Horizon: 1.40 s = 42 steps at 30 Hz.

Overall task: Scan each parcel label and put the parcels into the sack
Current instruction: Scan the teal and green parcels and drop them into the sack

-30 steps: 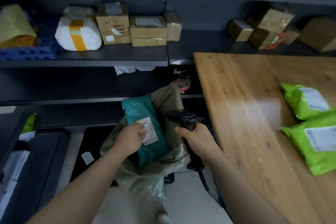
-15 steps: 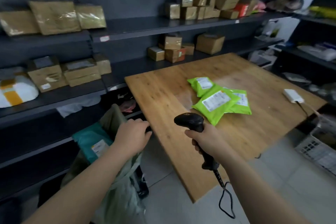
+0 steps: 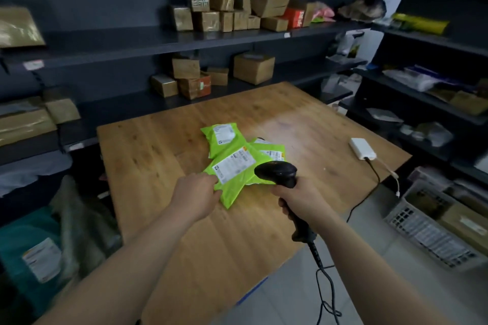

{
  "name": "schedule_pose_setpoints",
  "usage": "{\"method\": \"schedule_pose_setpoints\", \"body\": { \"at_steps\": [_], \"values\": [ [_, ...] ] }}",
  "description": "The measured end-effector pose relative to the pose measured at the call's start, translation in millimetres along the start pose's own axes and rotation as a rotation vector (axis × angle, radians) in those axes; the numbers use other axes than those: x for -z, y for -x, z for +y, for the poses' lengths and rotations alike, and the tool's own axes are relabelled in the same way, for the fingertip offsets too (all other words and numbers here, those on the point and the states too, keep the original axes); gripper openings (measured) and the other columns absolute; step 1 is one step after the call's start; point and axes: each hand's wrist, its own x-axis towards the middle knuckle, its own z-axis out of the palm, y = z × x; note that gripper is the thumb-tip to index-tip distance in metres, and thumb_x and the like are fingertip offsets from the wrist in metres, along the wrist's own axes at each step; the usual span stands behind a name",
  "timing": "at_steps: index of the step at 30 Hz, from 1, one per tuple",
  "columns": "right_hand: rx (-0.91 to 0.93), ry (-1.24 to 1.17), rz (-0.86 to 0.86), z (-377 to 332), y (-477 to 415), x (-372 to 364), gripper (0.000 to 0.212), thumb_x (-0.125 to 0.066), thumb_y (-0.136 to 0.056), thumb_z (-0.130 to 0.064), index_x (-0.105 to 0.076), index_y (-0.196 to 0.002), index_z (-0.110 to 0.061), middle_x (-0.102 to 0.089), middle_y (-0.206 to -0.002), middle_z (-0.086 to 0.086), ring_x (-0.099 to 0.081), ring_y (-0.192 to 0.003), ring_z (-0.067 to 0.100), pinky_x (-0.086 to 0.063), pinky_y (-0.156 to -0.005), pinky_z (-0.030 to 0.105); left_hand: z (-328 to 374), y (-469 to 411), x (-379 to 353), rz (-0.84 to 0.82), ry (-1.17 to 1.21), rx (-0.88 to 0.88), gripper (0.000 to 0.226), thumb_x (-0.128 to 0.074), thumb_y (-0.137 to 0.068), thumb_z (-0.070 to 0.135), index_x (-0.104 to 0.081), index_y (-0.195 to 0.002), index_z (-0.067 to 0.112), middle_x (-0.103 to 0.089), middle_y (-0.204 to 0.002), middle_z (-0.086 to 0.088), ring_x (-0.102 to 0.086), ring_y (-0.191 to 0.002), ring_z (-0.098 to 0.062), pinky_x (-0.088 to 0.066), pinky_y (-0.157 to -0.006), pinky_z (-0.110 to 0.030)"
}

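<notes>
Pinching the near-left corner of the front green parcel [image 3: 237, 169] with the left hand [image 3: 196, 196], thumb and fingers closing on the wrapper's edge. Gripping the black scanner [image 3: 276, 173] in the right hand [image 3: 301, 200], fingers wrapping round the handle, head pointing toward twelve o'clock and hovering over the parcel's near-right edge. Trailing the scanner's cable [image 3: 317, 256] down toward six o'clock.

Resting label-up near the middle of the wooden table [image 3: 158, 166], overlapping a second green parcel [image 3: 220, 137] at eleven o'clock and a third green parcel [image 3: 272, 152] at two o'clock, the latter partly hidden behind the scanner.

Sagging open off the table's edge at eight o'clock as the sack [image 3: 76, 219], holding a teal parcel [image 3: 21, 232] with its white label showing.

Lying at three o'clock on the table as a small white box [image 3: 362, 149], cord plugged in. Crowding the dark shelves [image 3: 158, 42] at twelve o'clock with cardboard boxes [image 3: 253, 68].
</notes>
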Motion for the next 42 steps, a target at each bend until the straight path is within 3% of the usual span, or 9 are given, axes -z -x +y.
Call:
{"method": "schedule_pose_setpoints", "body": {
  "at_steps": [9,16,20,26,29,32,36,40,42],
  "values": [
    [-0.035,0.043,-0.048,7,-111,21,0.025,-0.067,-0.085,-0.021,-0.055,-0.066,-0.009,-0.055,-0.051,0.002,-0.048,-0.043,0.02,-0.041,-0.048,0.029,-3,-101,-42,-0.143,0.115,0.183,0.038,-0.053,-0.092,0.04,-0.055,-0.122,0.017,-0.059,-0.121,-0.008,-0.057,-0.113,-0.029,-0.049,-0.086,-0.037],
    [-0.096,-0.003,-0.043,2,-174,15,0.022,-0.067,-0.087,-0.017,-0.054,-0.07,-0.01,-0.054,-0.055,0.004,-0.047,-0.039,0.016,-0.038,-0.044,0.024,-23,-175,-86,-0.343,0.534,0.262,0.077,-0.075,-0.079,0.038,-0.038,-0.139,0.009,-0.048,-0.139,-0.014,-0.049,-0.125,-0.03,-0.042,-0.102,-0.041],
    [-0.119,-0.014,-0.089,0,-196,19,0.022,-0.066,-0.089,-0.018,-0.054,-0.071,-0.011,-0.054,-0.055,0.003,-0.047,-0.041,0.015,-0.039,-0.043,0.023,-21,-186,-102,-0.362,0.772,0.362,0.091,-0.09,-0.062,0.029,-0.04,-0.136,0.009,-0.053,-0.132,-0.002,-0.053,-0.12,-0.022,-0.043,-0.093,-0.028],
    [-0.085,0.023,-0.176,-2,-218,28,0.026,-0.067,-0.089,-0.019,-0.054,-0.068,-0.011,-0.053,-0.05,-0.001,-0.048,-0.039,0.013,-0.039,-0.043,0.024,-12,-166,-108,-0.432,1.144,0.473,0.043,-0.089,-0.064,0.013,-0.071,-0.103,0.013,-0.074,-0.103,-0.003,-0.071,-0.093,-0.019,-0.055,-0.071,-0.022],
    [-0.04,0.024,-0.245,-7,-222,32,0.024,-0.067,-0.089,-0.017,-0.053,-0.07,-0.011,-0.053,-0.049,0.0,-0.049,-0.041,0.015,-0.039,-0.046,0.026,-7,-146,-95,-0.275,1.335,0.658,0.031,-0.084,-0.071,0.014,-0.072,-0.1,0.012,-0.075,-0.097,-0.006,-0.072,-0.088,-0.024,-0.058,-0.078,-0.036],
    [0.018,0.019,-0.333,-18,-223,35,0.025,-0.067,-0.089,-0.016,-0.052,-0.069,-0.01,-0.052,-0.046,-0.002,-0.047,-0.039,0.015,-0.038,-0.045,0.026,7,-129,-83,-0.006,1.568,0.79,0.022,-0.077,-0.078,0.013,-0.072,-0.099,0.012,-0.075,-0.098,-0.012,-0.074,-0.083,-0.024,-0.06,-0.069,-0.035],
    [0.123,0.042,-0.443,-34,-218,37,0.021,-0.067,-0.088,-0.017,-0.055,-0.073,-0.01,-0.053,-0.05,-0.001,-0.047,-0.041,0.016,-0.039,-0.044,0.025,28,-114,-76,0.224,1.644,0.901,0.038,-0.072,-0.084,0.017,-0.063,-0.119,0.008,-0.072,-0.109,-0.01,-0.071,-0.095,-0.025,-0.058,-0.08,-0.038],
    [0.207,0.089,-0.5,-43,-211,44,0.022,-0.067,-0.085,-0.016,-0.054,-0.07,-0.008,-0.052,-0.053,0.005,-0.045,-0.042,0.018,-0.037,-0.045,0.027,43,-101,-73,0.349,1.704,0.983,0.033,-0.071,-0.085,0.016,-0.064,-0.117,0.01,-0.072,-0.108,-0.009,-0.071,-0.085,-0.02,-0.056,-0.059,-0.026],
    [0.238,0.109,-0.509,-45,-208,47,0.022,-0.068,-0.085,-0.015,-0.054,-0.07,-0.007,-0.051,-0.054,0.007,-0.043,-0.041,0.019,-0.037,-0.045,0.027,50,-97,-73,0.402,1.718,1.004,0.029,-0.071,-0.085,0.015,-0.066,-0.113,0.011,-0.072,-0.107,-0.009,-0.071,-0.083,-0.019,-0.056,-0.058,-0.025]
  ]
}}
